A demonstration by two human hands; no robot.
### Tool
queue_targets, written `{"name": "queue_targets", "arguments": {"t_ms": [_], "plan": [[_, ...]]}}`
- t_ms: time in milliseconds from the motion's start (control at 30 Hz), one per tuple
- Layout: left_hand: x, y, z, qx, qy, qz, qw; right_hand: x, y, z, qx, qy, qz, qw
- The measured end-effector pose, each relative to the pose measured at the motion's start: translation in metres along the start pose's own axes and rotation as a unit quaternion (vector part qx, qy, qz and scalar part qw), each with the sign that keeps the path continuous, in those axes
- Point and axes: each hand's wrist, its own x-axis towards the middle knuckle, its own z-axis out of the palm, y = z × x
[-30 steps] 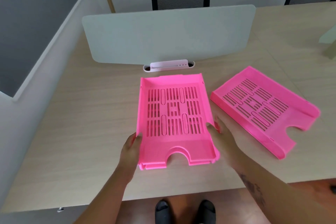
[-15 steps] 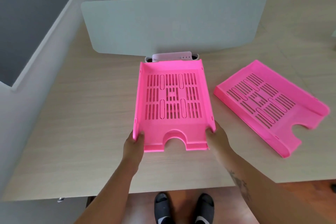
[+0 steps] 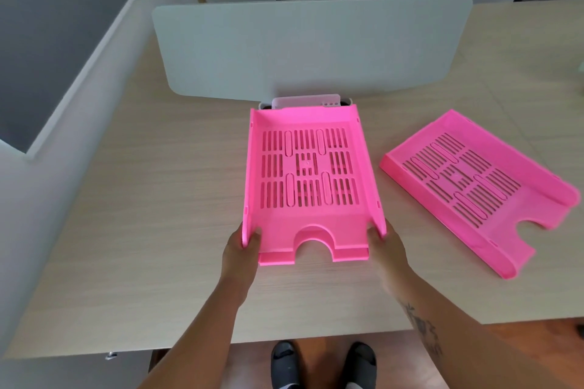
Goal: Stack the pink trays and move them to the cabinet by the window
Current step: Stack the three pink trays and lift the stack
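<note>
Both hands are gripping the near corners of the stacked pink slotted plastic trays [image 3: 308, 174] sitting flat on the light wood-grain desk [image 3: 142, 230]. Left hand [image 3: 240, 254] is clamping the near-left corner, thumb over the side wall; right hand [image 3: 388, 246] is clamping the near-right corner the same way. The stack's far end is sitting just in front of a pale plastic holder [image 3: 306, 101] at the foot of the grey rounded desk divider panel [image 3: 309, 47]. A second single pink slotted tray [image 3: 474, 186] is lying apart to the right, angled, untouched. Black shoes [image 3: 322, 363] are showing below the desk edge.
</note>
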Motion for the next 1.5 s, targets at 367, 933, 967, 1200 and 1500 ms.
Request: {"name": "queue_targets", "arguments": {"t_ms": [367,933,967,1200,1500], "plan": [[0.004,-0.007,-0.02,-0.024,-0.015,0.007,1.0,-0.005,-0.004,0.032,0.058,0.028,-0.01,0.998],[0.001,0.078,-0.012,0.185,0.215,0.146,0.948,0.033,-0.044,-0.081,-0.077,-0.097,-0.133,0.983],[-0.003,0.093,0.0,0.199,0.233,0.169,0.937,0.041,-0.049,-0.098,-0.078,-0.097,-0.146,0.981],[-0.027,0.154,0.148,0.242,0.182,0.309,0.901,0.105,-0.054,-0.225,-0.156,-0.011,-0.191,0.969],[-0.074,0.114,0.333,0.16,0.02,0.15,0.975,0.177,0.003,-0.351,-0.31,0.083,-0.132,0.938]]}}
